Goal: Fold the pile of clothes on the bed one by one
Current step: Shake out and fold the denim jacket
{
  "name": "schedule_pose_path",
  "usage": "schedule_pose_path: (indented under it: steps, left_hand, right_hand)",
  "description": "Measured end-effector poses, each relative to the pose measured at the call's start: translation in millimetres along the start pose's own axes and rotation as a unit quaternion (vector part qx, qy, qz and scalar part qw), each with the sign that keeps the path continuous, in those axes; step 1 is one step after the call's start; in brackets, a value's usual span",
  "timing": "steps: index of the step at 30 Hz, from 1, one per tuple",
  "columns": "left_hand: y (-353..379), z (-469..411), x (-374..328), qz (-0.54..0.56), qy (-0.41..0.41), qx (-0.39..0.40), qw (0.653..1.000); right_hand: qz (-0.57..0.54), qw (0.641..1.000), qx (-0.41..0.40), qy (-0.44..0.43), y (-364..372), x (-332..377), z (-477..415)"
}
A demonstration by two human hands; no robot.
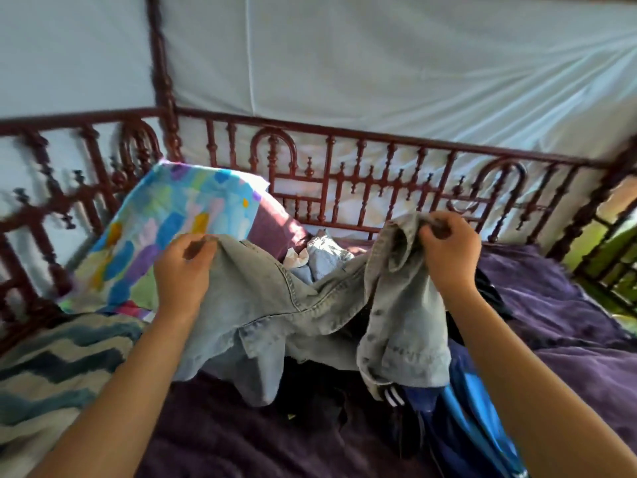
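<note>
While both hands hold it up, a pale denim shirt (293,305) hangs over the bed (568,339).
The left hand (184,270) curls its fingers round one bunched edge, the right hand (448,250) pinches another near the button strip, and the cloth sags between them. Under it lies the pile of clothes (344,401), dark and blue pieces on the purple cover. A patterned pillow (179,229) leans on the dark red rail (344,160), beside a zigzag blanket (58,367).

Bare purple bedspread (568,357) lies open rightward; pillow (165,236) and railing (379,174) hem in the clothes pile (344,401).
</note>
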State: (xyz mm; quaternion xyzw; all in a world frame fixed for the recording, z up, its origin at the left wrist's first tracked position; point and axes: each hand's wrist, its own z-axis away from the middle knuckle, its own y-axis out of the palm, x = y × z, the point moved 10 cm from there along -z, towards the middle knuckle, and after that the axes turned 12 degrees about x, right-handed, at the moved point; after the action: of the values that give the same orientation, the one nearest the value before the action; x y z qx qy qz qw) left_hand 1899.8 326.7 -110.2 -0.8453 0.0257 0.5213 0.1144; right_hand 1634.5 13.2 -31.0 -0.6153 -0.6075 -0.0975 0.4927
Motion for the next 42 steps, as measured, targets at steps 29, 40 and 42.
schedule_pose_path:
  steps: [29,40,42]
  left_hand:
    - [99,53,-62,0.081,-0.043,0.461,0.882]
    - [117,56,-63,0.074,-0.062,0.453,0.886]
    - [124,60,-66,0.074,-0.054,0.465,0.881]
  right_hand:
    - [-0.114,0.987,-0.068,-0.093,-66,200,-43]
    - [-0.116,0.988,-0.059,-0.084,-69,184,-40]
    - [-0.114,0.988,-0.057,-0.084,-69,182,-40]
